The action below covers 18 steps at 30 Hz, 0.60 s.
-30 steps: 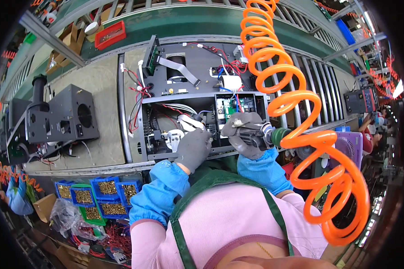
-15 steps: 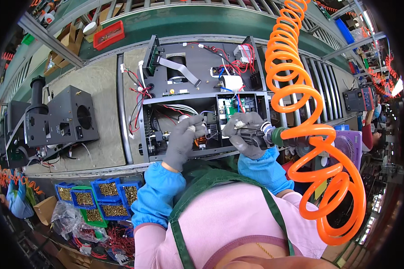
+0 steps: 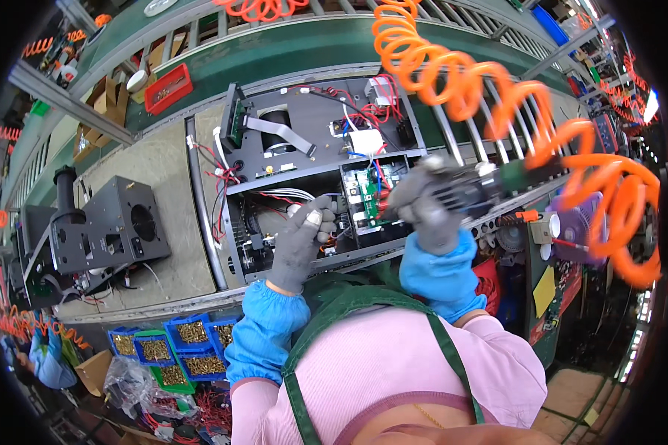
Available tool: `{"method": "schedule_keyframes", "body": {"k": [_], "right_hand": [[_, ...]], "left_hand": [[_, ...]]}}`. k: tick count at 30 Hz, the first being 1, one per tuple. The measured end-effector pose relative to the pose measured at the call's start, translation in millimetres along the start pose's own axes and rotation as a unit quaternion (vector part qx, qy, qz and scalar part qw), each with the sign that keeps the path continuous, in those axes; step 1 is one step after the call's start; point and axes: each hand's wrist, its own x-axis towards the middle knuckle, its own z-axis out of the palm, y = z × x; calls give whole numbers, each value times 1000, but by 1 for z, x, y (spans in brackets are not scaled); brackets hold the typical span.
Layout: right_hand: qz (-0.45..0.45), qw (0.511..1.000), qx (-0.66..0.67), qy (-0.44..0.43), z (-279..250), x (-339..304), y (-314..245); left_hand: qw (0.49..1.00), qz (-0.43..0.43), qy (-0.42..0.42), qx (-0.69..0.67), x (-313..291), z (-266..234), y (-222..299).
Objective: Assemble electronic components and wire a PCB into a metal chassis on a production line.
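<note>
A dark metal housing point(image 3: 256, 176) stands in front of me, full of wiring, with a green circuit board point(image 3: 358, 199) in its near right compartment. Over the near left compartment is my gloved left hand point(image 3: 297, 248), fingers curled; what they hold, if anything, cannot be made out. My gloved right hand point(image 3: 432, 215) grips a dark air screwdriver point(image 3: 471, 185) just beyond the housing's right side, blurred by motion. An orange coiled air hose point(image 3: 527, 104) hangs by the tool. A grey ribbon cable point(image 3: 278, 132) and a white cylindrical part point(image 3: 366, 143) sit on the housing's far panel.
Another dark housing point(image 3: 115, 222) stands on the bench at left. Blue bins point(image 3: 193, 334) of brass-coloured screws lie near left, above a bundle of red wires point(image 3: 211, 415). A red tray point(image 3: 168, 89) sits at the back. Metal rollers point(image 3: 479, 141) run to the right.
My right hand has moved right and away from the housing with the air screwdriver, and the hose has swung along. My left hand stays over the housing, fingers curled. The view has shifted slightly.
</note>
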Motion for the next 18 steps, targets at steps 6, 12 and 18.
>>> {"method": "schedule_keyframes", "body": {"k": [6, 12, 18], "right_hand": [[-67, 968, 241, -16, -29, 29, -36], [-47, 968, 242, 54, -44, 22, -36], [-38, 965, 255, 45, -58, 26, -32]], "left_hand": [[989, -59, -97, -99, 8, 28, -18], [988, -76, -95, -92, 14, 47, -24], [996, -15, -66, 63, 10, 58, -26]]}}
